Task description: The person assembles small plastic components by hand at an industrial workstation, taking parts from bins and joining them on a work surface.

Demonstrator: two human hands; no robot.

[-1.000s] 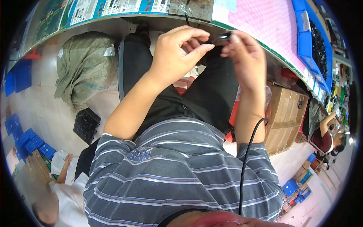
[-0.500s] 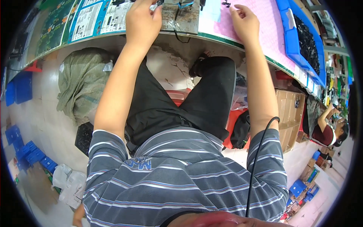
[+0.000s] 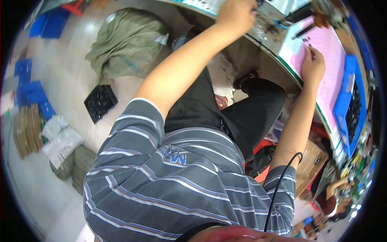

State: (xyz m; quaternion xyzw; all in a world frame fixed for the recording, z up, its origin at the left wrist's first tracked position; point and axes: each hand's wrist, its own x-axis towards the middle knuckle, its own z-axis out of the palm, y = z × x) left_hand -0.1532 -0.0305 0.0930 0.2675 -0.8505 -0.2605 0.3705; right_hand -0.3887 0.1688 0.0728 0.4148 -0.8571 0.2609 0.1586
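Observation:
At the top of the view my left hand [image 3: 237, 17] is closed, its fingertips at a small black part [image 3: 258, 4] by the far side of the workbench. My right hand [image 3: 313, 66] rests low over a pink mat [image 3: 328, 44], thumb and fingers pressed together. Just beyond those fingertips lie small black pieces [image 3: 307, 42]. Whatever the right fingers pinch, if anything, is too small to make out. Between the hands sits a worn metal plate [image 3: 268, 28], with a blurred black and brown fixture [image 3: 312, 16] above it.
A blue tray [image 3: 342, 103] of black parts stands at the mat's right. The bench edge [image 3: 288, 68] curves before me. On the floor at left are a green sack [image 3: 127, 44], a black tray [image 3: 100, 103] and blue bins [image 3: 30, 92]. Another person [image 3: 332, 201] sits far right.
The whole view has turned and shifted, so the bench now slants down to the right. Both hands appear further right, still at the bench; the fixture has come into view.

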